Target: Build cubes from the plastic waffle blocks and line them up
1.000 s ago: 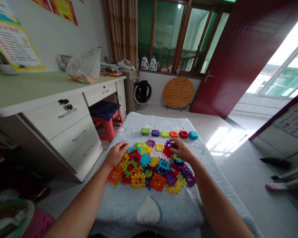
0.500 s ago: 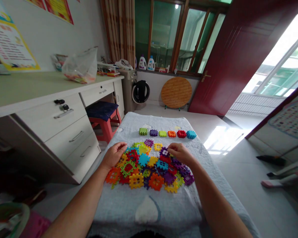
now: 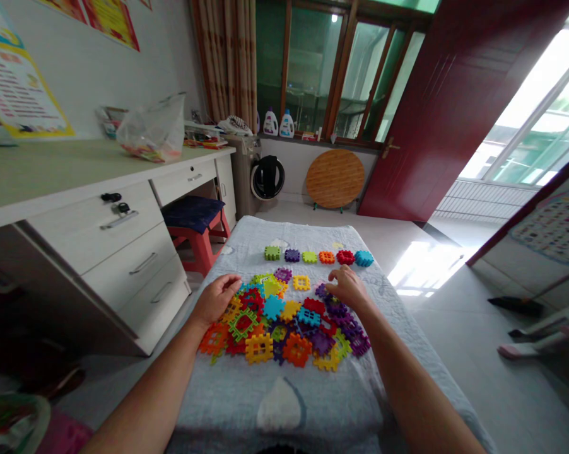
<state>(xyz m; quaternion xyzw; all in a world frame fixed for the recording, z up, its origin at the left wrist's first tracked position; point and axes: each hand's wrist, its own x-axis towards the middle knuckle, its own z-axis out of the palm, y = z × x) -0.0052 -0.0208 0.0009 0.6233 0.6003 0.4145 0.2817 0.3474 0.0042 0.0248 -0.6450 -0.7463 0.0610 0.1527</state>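
Observation:
Colourful notched plastic pieces lie in a loose pile on the cloth-covered table (image 3: 284,403). My left hand (image 3: 217,299) rests at the pile's left edge, fingers curled together beside an orange-yellow piece (image 3: 232,309); anything between them is hidden. At the right edge, my right hand (image 3: 347,285) is over the purple pieces (image 3: 353,328), its fingers bent and slightly apart, with nothing visible in them. A yellow square frame (image 3: 301,282) and a purple piece (image 3: 283,275) lie behind the pile. Farther back stand small blocks in a row, among them a green one (image 3: 272,253) and a blue one (image 3: 364,258).
Left of the table are a white desk (image 3: 123,221) with a plastic bag (image 3: 154,129) and a red stool (image 3: 197,243) with a dark top. Behind are a washing machine (image 3: 246,170), a round wooden board (image 3: 335,178) and a dark red door (image 3: 436,113).
My right hand has moved slightly right and up, opening a little. The purple windowed piece at its fingertips no longer lies at the same spot near the red piece. My left hand is nearly unchanged.

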